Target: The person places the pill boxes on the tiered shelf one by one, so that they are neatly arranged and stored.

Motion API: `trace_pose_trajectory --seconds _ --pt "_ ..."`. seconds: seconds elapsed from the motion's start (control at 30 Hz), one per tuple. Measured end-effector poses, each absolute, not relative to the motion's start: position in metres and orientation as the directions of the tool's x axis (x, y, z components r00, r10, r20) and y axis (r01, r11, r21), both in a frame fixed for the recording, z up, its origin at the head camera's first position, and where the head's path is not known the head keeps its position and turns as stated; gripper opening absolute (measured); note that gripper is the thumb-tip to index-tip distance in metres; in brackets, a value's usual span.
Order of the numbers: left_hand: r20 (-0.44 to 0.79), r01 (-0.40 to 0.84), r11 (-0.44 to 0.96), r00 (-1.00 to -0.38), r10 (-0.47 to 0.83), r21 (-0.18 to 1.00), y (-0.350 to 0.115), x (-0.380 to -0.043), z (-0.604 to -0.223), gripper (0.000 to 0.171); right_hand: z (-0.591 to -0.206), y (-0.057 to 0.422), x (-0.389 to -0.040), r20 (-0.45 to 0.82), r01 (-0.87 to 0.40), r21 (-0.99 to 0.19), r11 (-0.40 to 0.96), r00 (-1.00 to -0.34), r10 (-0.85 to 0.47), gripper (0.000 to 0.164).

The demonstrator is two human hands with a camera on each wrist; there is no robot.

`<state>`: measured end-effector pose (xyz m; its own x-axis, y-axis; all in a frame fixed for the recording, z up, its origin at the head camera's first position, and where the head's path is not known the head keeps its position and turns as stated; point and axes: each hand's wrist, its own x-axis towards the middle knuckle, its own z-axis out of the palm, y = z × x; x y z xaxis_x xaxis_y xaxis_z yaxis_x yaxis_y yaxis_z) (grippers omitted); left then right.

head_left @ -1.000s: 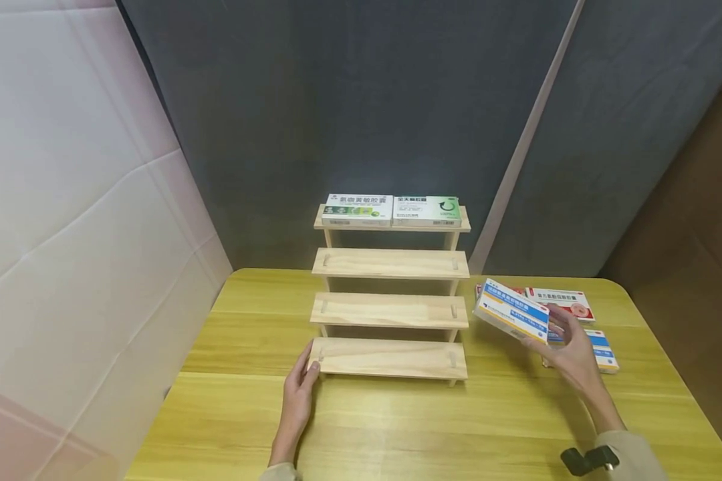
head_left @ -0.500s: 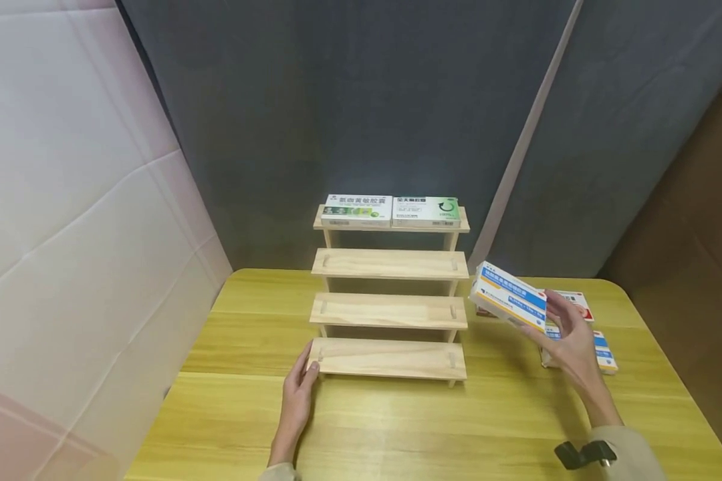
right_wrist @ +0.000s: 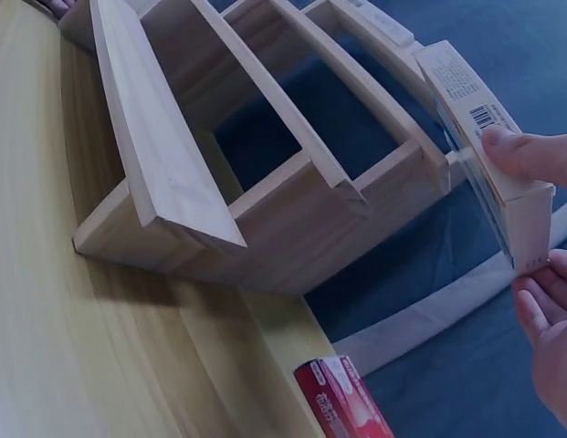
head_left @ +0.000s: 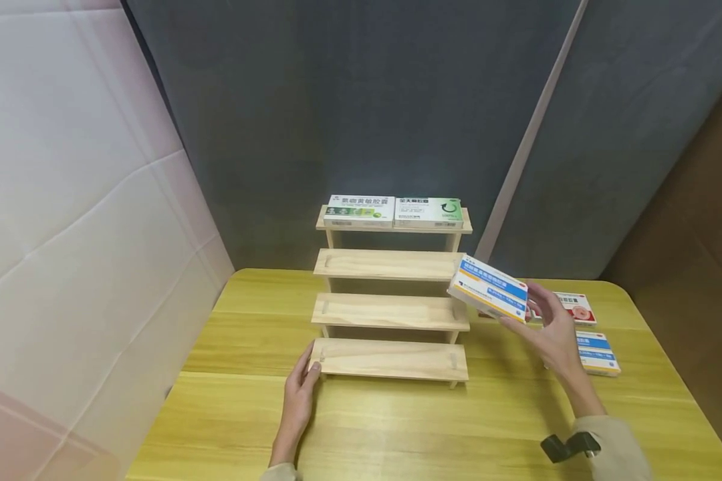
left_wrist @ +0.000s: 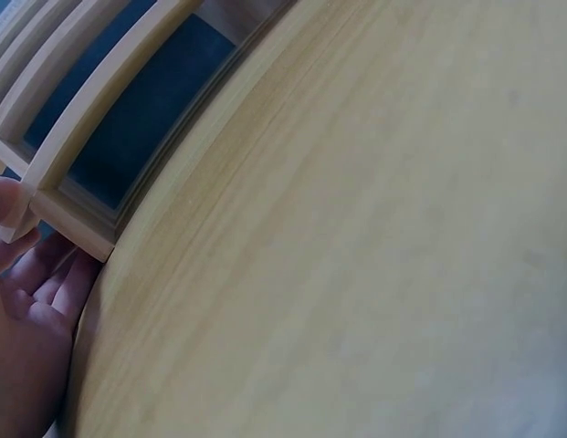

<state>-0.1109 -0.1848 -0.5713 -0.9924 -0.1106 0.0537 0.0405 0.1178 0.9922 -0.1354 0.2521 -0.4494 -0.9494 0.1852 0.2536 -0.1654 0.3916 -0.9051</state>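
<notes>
My right hand holds a white, blue and orange medicine box by its right end, tilted in the air. From the head view, the box's left end overlaps the right ends of the middle steps of a four-step wooden display rack; the right wrist view has thumb and fingers on opposite faces of that box. My left hand grips the left end of the lowest step, thumb over the board. Its fingers lie against the rack's side panel in the left wrist view.
Two green-and-white medicine boxes, one left and one right, lie on the top step. Right of the rack on the table are a red-and-white box, another blue-and-white box, and a red box mostly hidden in the head view.
My right hand has lifted the medicine box and carried it left, from above the boxes on the table to beside the rack's middle steps. The left hand stays at the rack.
</notes>
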Motion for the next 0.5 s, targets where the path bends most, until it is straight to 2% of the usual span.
trace_pose_trajectory --seconds 0.5 --pt "0.048 0.038 0.095 -0.994 -0.101 0.995 -0.185 -0.111 -0.571 0.05 -0.45 0.233 -0.145 0.237 -0.155 -0.912 0.38 -0.955 0.179 0.081"
